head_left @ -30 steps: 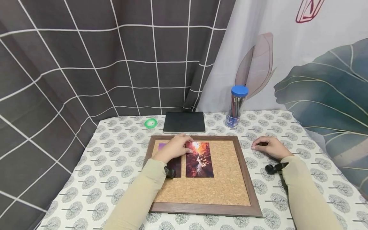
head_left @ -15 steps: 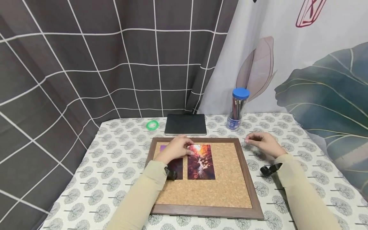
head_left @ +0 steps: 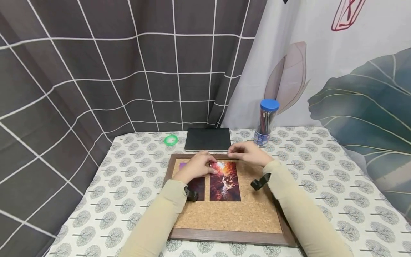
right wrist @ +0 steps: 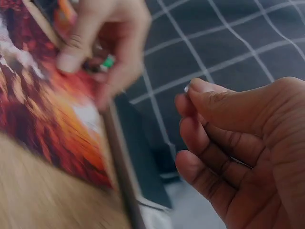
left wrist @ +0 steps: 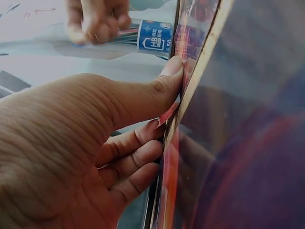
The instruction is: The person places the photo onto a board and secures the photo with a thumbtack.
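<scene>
My left hand [head_left: 197, 166] is at the top left corner of an orange-and-red canyon photo [head_left: 226, 185]. In the left wrist view its thumb and index finger pinch the photo's bent-up corner [left wrist: 167, 113]. The photo lies on a cork board [head_left: 224, 218] with a brown wooden frame. Left of it, a dark purple photo [head_left: 199, 185] is partly covered by the left hand and wrist. My right hand [head_left: 250, 153] hovers over the board's top edge, right of the left hand. Its thumb and index finger pinch a tiny whitish thing [right wrist: 187, 88], mostly hidden by the fingertips.
Behind the board lies a black notebook [head_left: 207, 139], with a green tape ring [head_left: 171, 140] to its left. A clear jar of pencils with a blue lid [head_left: 265, 123] stands at the back right. Curtains hang behind the patterned tablecloth [head_left: 135, 192].
My right hand has moved left from the tablecloth beside the board to above its top edge, close to the left hand. The left hand keeps its place on the photo's corner.
</scene>
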A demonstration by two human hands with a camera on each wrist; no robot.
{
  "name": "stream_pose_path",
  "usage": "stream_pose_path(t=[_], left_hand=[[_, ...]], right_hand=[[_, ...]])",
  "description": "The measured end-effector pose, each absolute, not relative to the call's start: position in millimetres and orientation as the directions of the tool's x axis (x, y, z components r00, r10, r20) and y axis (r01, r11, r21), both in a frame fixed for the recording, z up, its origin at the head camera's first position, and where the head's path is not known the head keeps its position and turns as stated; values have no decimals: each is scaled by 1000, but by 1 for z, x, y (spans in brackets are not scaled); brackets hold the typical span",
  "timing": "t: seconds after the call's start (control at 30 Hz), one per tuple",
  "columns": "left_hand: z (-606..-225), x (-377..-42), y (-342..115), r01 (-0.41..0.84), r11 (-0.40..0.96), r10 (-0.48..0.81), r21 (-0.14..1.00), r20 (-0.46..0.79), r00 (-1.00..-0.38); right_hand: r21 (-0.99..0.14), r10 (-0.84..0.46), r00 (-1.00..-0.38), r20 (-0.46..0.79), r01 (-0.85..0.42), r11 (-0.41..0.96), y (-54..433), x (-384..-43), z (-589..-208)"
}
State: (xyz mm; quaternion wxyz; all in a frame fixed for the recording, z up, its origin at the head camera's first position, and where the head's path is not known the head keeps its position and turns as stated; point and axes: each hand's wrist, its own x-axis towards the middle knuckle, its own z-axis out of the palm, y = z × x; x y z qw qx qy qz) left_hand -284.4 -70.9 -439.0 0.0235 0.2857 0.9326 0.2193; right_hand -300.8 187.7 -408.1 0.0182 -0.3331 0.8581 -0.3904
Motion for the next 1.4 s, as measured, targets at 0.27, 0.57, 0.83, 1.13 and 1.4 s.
stream_pose_path(t=[0.27,0.57,0.83,1.13,1.4], left_hand=[[-442,-286,-69,524,731,552,438,74,-831],[-442,-288,-74,508,740,535,442,71,-842],[-442,-288,-75,510,727,546,460,62,-835],[-441,-288,-73,511,729,545,455,65,-836],[-441,-288,-74,514,728,548,453,66,-834]], right_hand=[[-734,-629,-764,146,-510,449,168,-307,-455],[-681,-623,-749,225,-578,449,167,-313,-465],[-593,-623,-741,250,-625,507,160,-311,-464],[-595,-602,-760,245,-608,526,159,-309,-462],[-626,-564,-800,205,-550,553,157,-308,-461]])
